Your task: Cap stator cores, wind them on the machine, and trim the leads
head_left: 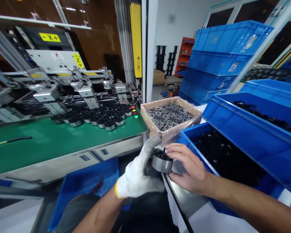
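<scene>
A metal ring part (162, 164) with a black insert on top is held between my two hands, over the space below the cardboard box. My left hand (141, 173), in a white glove with a yellow cuff edge, wraps round its left side, thumb up and fingers beneath. My bare right hand (190, 168) grips its right side, fingertips on the black insert and thumb low on the metal wall. Several similar parts (109, 124) with black tops stand on the green work surface (50, 142).
A cardboard box (157, 131) lined with plastic holds metal rings. Blue bins (196, 147) with black pieces stand at the right, with stacked blue crates (218, 58) behind. Machine fixtures (87, 94) line the green surface's back. Pliers (13, 140) lie at left; a blue bin (87, 176) sits below.
</scene>
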Tool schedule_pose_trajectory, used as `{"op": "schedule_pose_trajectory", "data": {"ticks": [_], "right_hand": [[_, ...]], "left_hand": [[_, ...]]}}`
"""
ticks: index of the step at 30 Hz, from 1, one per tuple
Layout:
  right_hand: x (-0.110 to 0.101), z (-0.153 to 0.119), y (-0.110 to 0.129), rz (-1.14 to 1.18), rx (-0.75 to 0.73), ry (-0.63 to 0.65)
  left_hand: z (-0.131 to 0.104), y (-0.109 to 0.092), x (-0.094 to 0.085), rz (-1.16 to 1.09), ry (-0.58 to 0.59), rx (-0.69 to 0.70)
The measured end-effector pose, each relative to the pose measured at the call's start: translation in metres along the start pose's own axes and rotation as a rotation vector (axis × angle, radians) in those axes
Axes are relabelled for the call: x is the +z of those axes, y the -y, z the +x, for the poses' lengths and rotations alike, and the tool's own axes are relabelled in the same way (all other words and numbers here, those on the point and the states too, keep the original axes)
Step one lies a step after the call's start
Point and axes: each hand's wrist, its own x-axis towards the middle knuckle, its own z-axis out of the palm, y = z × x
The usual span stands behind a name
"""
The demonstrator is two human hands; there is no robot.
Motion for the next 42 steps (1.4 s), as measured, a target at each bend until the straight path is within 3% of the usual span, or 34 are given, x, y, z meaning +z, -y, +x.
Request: {"op": "schedule_pose_trajectory", "data": {"ticks": [3,6,8,14,17,21,24,25,27,29,31,32,34,37,40,42], "right_hand": [[-0.001,0.0,-0.003,-0.096,-0.072,0.031],[-0.003,0.003,-0.002,-0.105,0.044,0.028],[-0.004,0.004,-0.001,-0.064,0.085,0.033],[-0.003,-0.003,0.001,-0.051,0.086,0.062],[-0.001,-0.004,0.001,-0.063,0.095,0.064],[0.003,-0.004,0.003,-0.072,0.107,0.075],[0.005,-0.014,-0.001,-0.181,0.149,0.194],[0.006,-0.021,-0.003,-0.237,0.174,0.293],[0.008,-0.042,-0.01,-0.331,0.216,0.61],[0.012,-0.064,-0.015,-0.395,0.254,1.019],[0.017,-0.08,-0.014,-0.425,0.282,1.283],[0.019,-0.084,-0.012,-0.42,0.281,1.317],[0.021,-0.081,-0.005,-0.385,0.247,1.242],[0.013,-0.06,-0.002,-0.339,0.208,1.118],[-0.013,-0.033,-0.022,-0.344,0.271,1.045],[-0.037,-0.021,-0.047,-0.469,0.442,0.969]], "left_hand": [[-0.002,0.007,0.007,-0.026,-0.092,-0.1],[-0.003,0.017,0.011,-0.218,-0.088,-0.01],[-0.003,0.02,0.01,-0.227,-0.046,0.075],[0.009,0.001,-0.005,0.279,-0.063,0.386],[0.014,-0.005,-0.007,0.374,-0.074,0.511],[0.009,-0.001,-0.004,0.363,-0.108,0.493],[0.001,0.006,-0.009,0.355,-0.171,0.401],[-0.001,0.009,-0.016,0.368,-0.213,0.344],[-0.004,0.015,-0.037,0.473,-0.338,0.151],[-0.004,0.021,-0.071,0.682,-0.474,-0.149],[0.0,0.027,-0.113,0.88,-0.574,-0.444],[0.003,0.03,-0.136,0.938,-0.604,-0.546],[0.011,0.036,-0.179,1.0,-0.66,-0.7],[0.02,0.043,-0.226,1.027,-0.724,-0.827],[0.021,0.044,-0.24,1.02,-0.781,-0.83],[0.024,0.04,-0.236,1.025,-0.798,-0.771]]}}
